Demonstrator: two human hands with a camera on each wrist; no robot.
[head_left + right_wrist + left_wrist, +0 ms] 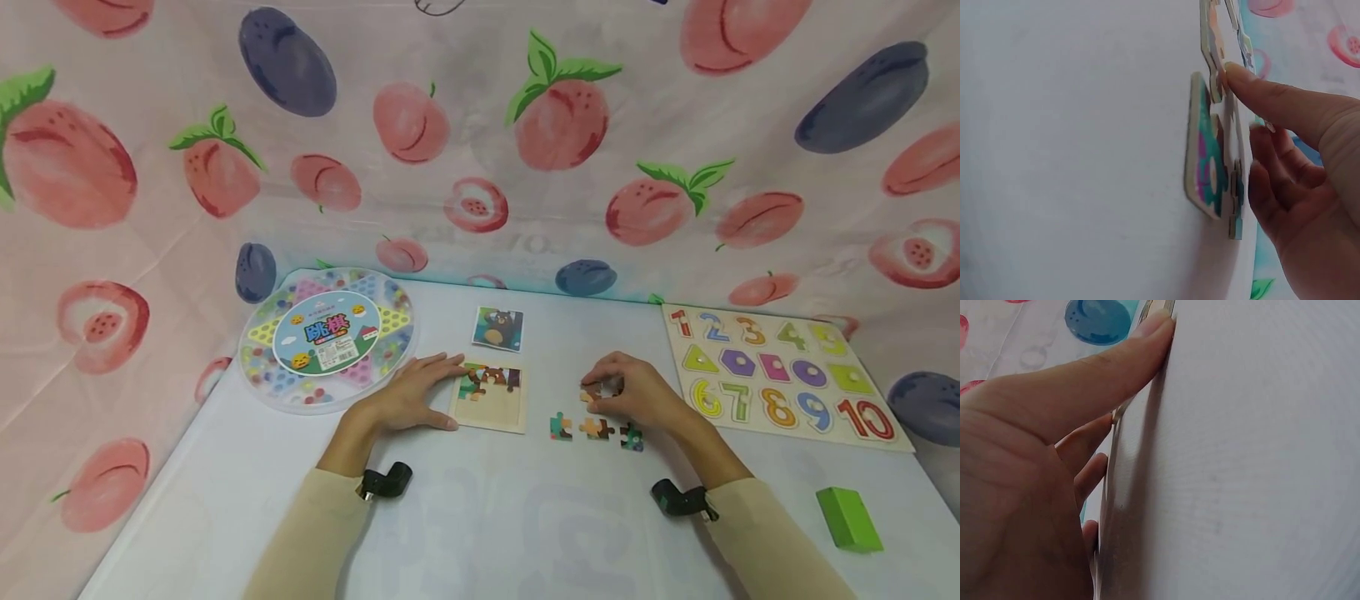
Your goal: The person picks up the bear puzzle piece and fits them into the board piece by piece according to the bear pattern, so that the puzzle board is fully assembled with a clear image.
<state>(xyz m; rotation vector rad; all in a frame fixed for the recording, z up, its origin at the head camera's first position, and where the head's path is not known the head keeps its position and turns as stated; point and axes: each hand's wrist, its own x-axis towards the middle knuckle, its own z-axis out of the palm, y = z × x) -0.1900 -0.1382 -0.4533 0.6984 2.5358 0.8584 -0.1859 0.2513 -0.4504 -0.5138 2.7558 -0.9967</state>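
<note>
My left hand (pixel 408 393) rests beside a small wooden puzzle tray (pixel 491 415), its fingers reaching the upper left edge and the thumb near the lower left. Several jigsaw pieces with a brown bear picture fill the tray's top part; its lower part is bare wood. To the right of the tray, my right hand (pixel 637 392) pinches a brown puzzle piece (pixel 590 392) between thumb and index finger, close to the table. Loose puzzle pieces lie just below it: a green one (pixel 560 427), a brown and tan one (pixel 596 429) and a dark green one (pixel 1207 165).
A bear picture card (pixel 498 328) lies behind the tray. A round Chinese checkers box (pixel 255 367) stands at the left. A wooden number and shape board (pixel 757 392) lies at the right, with a green block (pixel 849 519) nearer the front. A fruit-print curtain (pixel 480 125) hangs behind.
</note>
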